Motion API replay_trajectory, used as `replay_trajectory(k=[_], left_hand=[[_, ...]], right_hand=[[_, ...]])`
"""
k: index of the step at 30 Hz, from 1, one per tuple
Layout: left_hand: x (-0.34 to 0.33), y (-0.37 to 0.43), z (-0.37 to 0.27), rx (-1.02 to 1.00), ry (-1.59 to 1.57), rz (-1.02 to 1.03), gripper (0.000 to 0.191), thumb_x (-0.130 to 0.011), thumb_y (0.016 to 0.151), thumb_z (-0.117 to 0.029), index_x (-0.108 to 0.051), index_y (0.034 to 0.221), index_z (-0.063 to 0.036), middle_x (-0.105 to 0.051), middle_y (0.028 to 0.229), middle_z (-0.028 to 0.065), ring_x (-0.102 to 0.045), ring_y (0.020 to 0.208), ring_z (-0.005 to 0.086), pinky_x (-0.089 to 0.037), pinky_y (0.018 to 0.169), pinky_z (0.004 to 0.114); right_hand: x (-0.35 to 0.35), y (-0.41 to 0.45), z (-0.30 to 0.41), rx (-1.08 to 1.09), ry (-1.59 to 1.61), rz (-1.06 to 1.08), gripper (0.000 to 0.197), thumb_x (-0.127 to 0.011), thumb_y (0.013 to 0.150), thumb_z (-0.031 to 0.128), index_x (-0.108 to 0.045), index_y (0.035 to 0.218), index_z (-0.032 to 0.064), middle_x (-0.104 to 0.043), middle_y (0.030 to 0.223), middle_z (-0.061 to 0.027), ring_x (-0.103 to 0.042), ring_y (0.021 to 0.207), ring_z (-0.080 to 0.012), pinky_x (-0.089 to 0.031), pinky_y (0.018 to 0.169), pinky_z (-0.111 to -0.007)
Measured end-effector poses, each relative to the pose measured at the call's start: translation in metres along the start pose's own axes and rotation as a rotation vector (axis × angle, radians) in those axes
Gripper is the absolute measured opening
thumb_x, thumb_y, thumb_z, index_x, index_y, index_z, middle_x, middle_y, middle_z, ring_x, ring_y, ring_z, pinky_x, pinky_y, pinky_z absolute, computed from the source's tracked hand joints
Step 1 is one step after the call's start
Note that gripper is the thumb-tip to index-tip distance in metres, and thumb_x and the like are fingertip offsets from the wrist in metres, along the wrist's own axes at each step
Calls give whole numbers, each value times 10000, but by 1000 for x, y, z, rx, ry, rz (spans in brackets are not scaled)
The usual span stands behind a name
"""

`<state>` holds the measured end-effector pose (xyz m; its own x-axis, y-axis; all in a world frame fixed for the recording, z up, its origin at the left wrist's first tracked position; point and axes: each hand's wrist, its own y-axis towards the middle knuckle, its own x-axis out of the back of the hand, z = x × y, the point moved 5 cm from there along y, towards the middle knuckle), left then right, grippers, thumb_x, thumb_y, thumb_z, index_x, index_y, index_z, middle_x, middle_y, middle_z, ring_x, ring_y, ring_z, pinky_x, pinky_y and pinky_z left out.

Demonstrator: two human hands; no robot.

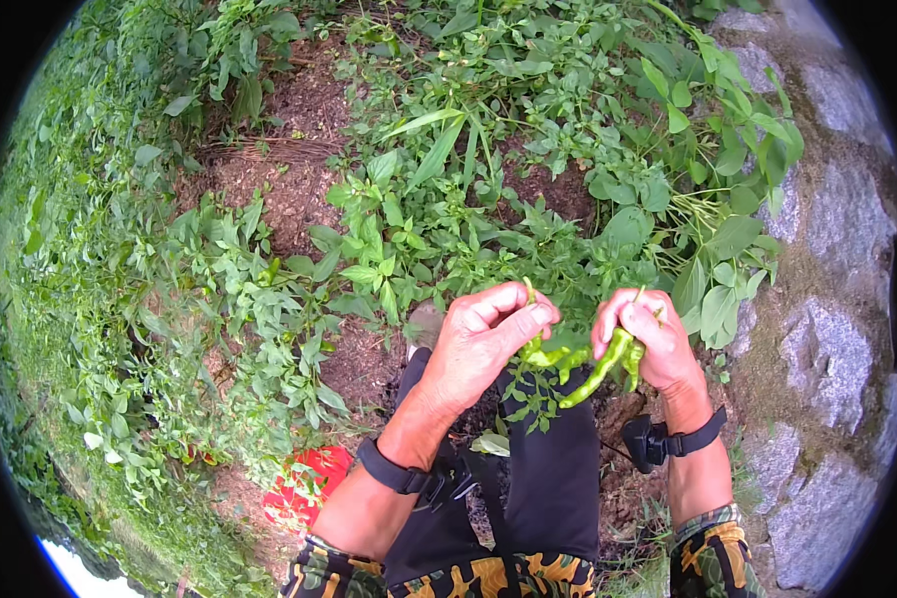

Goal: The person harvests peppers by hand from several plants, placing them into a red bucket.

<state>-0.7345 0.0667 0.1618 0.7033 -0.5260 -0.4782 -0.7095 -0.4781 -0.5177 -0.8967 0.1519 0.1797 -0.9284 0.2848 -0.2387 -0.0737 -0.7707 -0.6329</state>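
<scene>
Several slender green chili peppers hang from both hands, in front of my dark trousers (553, 486). My left hand (486, 329) pinches a stem between thumb and forefinger, with light green peppers (544, 356) dangling beneath it. Close by on the right, my right hand (646, 329) is closed around the stems of other peppers (599, 370), one long and one shorter. Their tips point downward. A leafy pepper plant (531, 389) shows just under the left hand's peppers. Each wrist wears a black strap with a small device.
Dense pepper plants (254, 314) and weeds spread ahead and to the left, with brown soil (306, 112) between them. A stone wall (830, 359) runs along the right. Something red (310, 486) lies by my left forearm. Broad-leaved plants (717, 291) lean against the wall.
</scene>
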Motion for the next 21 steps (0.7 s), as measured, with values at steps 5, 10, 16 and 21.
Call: replay_trajectory(k=[5, 10, 16, 21], left_hand=[[5, 3, 13, -38, -229, -107, 117, -580, 876, -105, -619, 847, 1, -588, 892, 46, -530, 836, 111, -420, 781, 269], [33, -7, 26, -184, 37, -214, 87, -591, 853, -99, -615, 858, -15, -504, 1080, 67, -492, 941, 120, -418, 814, 290], [51, -3, 19, -321, 759, -435, 299, -574, 844, -200, -563, 1082, -19, -496, 1120, 180, -469, 1021, 296, -387, 883, 388], [53, 7, 5, -370, 1035, -527, 381, -587, 842, -250, -544, 1110, 17, -482, 1124, 229, -430, 1061, 379, -347, 913, 445]], right_hand=[[-45, 38, -32, 165, 442, -27, 341, -493, 894, 320, -532, 700, 42, -521, 703, -61, -483, 744, -180, -407, 731, -302], [-85, 46, -82, -9, 913, -69, 255, -505, 890, 293, -485, 761, 75, -503, 832, -39, -487, 822, -180, -415, 775, -327], [-109, 62, -90, -71, 1030, -150, 216, -516, 881, 252, -509, 1008, 78, -565, 1002, -67, -530, 1020, -218, -421, 919, -369], [-106, 72, -101, -120, 984, -16, 463, -517, 884, 245, -420, 1295, 56, -543, 1144, -87, -540, 1069, -223, -392, 1001, -372]])
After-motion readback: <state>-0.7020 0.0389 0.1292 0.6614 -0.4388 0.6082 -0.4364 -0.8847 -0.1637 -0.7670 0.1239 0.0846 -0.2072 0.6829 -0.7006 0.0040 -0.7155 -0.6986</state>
